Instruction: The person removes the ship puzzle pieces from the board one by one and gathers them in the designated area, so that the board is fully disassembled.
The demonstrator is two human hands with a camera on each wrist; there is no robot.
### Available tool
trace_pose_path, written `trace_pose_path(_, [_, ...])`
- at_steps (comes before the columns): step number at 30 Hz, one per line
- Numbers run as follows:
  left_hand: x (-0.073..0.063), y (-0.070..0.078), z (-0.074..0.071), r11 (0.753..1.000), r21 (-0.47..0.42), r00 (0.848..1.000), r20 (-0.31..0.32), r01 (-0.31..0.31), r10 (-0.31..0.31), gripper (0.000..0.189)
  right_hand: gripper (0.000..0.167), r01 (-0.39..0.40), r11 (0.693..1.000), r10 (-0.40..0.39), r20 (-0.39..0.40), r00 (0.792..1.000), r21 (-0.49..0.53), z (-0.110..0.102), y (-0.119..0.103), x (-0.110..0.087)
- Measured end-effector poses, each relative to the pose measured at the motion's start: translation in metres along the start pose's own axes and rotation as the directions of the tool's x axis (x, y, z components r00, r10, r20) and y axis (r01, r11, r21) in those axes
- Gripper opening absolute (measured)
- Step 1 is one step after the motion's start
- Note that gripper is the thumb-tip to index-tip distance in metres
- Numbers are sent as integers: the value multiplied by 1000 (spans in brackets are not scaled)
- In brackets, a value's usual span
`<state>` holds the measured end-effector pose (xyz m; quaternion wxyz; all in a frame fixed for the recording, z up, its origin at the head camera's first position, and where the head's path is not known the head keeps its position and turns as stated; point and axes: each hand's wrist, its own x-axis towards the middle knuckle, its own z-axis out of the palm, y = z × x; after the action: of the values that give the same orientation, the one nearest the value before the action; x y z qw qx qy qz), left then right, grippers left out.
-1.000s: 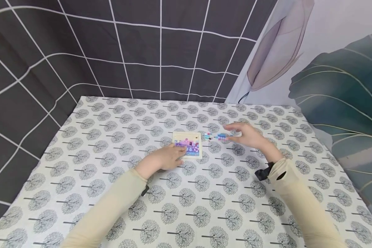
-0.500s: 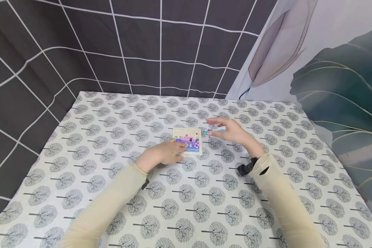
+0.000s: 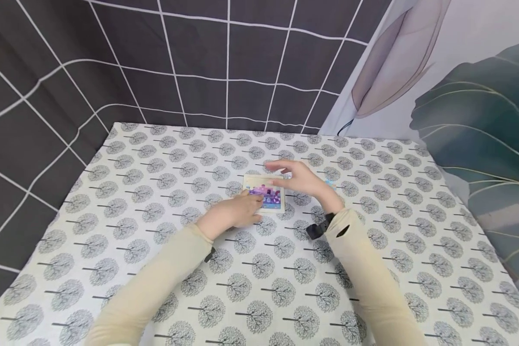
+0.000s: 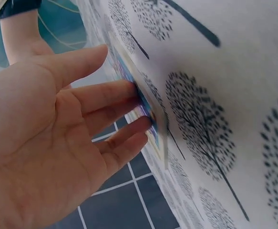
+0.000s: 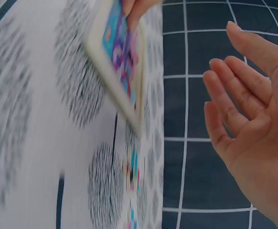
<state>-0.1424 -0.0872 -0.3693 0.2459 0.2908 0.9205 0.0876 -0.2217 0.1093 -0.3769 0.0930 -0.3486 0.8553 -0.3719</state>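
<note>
A shallow cream-framed picture puzzle lies on the cloth, its pink, purple and blue pieces showing. My left hand rests its fingertips on the puzzle's near left part, covering some of the picture. In the left wrist view, those fingers reach out nearly straight onto the picture, inside the raised rim. My right hand hovers at the puzzle's right side, overlapping its upper right corner in the head view. In the right wrist view, the right palm is bare, with thumb and fingers apart and gently bent.
Small colourful puzzle pieces lie on the cloth beside the puzzle; in the head view the right hand and wrist hide most of them, with a bit of blue showing. A tree-print cloth covers the table. A dark gridded curtain hangs behind.
My right hand has moved left from over the loose pieces to the puzzle's right side. The left hand has stayed on the puzzle. The head view has tilted slightly.
</note>
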Motion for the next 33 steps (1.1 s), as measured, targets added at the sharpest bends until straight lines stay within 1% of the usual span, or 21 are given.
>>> trace_pose_path(4, [0, 6, -1, 999, 10, 999, 24, 36, -37, 61, 48, -20, 1000, 20, 62, 998, 10, 9, -3, 10])
trace_pose_path(8, [-1, 9, 1, 998, 39, 997, 44, 57, -58, 65, 44, -51, 998, 47, 125, 991, 31, 19, -4, 16])
trace_pose_path(12, [0, 8, 4, 998, 45, 998, 42, 50, -52, 66, 41, -105, 992, 92, 160, 983, 72, 25, -2, 22])
trace_pose_path(14, [1, 7, 4, 998, 52, 999, 33, 38, -40, 67, 41, -121, 990, 108, 169, 980, 68, 27, -1, 24])
trace_pose_path(18, [4, 3, 3, 995, 104, 1000, 25, 5, -8, 66, 41, -129, 991, 120, 186, 975, 38, 31, 1, 30])
trace_pose_path(21, [5, 2, 2, 995, 104, 1000, 16, -5, 3, 64, 40, -129, 992, 127, 194, 973, -1, 33, 1, 34])
trace_pose_path(25, [5, 2, 3, 997, 72, 1000, -7, 3, -3, 62, 38, -123, 991, 130, 184, 974, -48, 37, 3, 38])
trace_pose_path(33, [5, 7, 5, 996, 81, 998, -42, 40, -37, 61, 29, -128, 986, 145, 181, 973, -105, 45, 1, 46])
